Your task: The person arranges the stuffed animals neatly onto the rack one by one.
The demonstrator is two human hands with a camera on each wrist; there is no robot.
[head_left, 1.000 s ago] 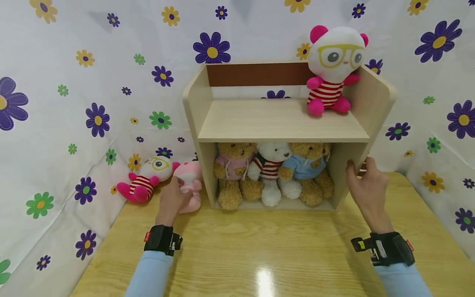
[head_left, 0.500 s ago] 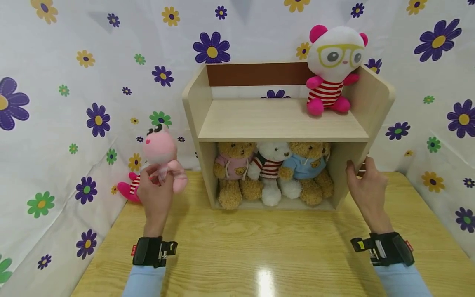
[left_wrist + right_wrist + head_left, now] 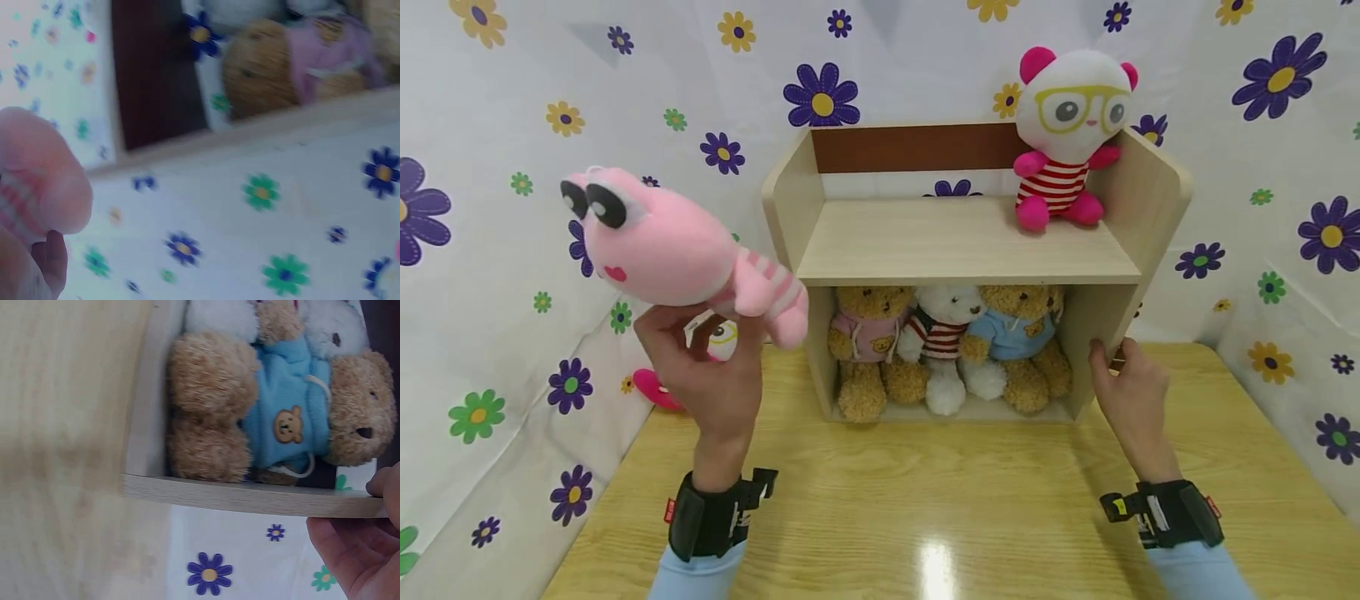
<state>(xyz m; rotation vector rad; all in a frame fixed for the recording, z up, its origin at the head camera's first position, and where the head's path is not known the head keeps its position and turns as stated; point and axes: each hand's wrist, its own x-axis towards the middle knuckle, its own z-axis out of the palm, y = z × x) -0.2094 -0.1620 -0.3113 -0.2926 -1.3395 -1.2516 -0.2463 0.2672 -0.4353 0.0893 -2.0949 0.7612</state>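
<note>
A pink plush toy (image 3: 662,242) with big black eyes and a striped body is gripped in my left hand (image 3: 715,375), raised in front of the wall and left of the shelf. It lies tilted, head to the left; the left wrist view catches only its lower end (image 3: 62,194). My right hand (image 3: 1131,400) pinches the right side panel of the wooden shelf (image 3: 970,242); the right wrist view has thumb and fingers on either side of that board (image 3: 262,497). Behind my left hand lies a partly hidden panda plush (image 3: 655,389).
On the upper shelf, at the right, sits a panda plush (image 3: 1063,142) with yellow glasses. The lower compartment holds a pink-hooded bear (image 3: 872,350), a white bear (image 3: 943,350) and a blue-hooded bear (image 3: 1018,346). A wooden table (image 3: 925,492) lies underneath.
My left hand has lifted the pink plush from the table beside the shelf, up and to the left, tipping it over. My right hand stays at the side panel.
</note>
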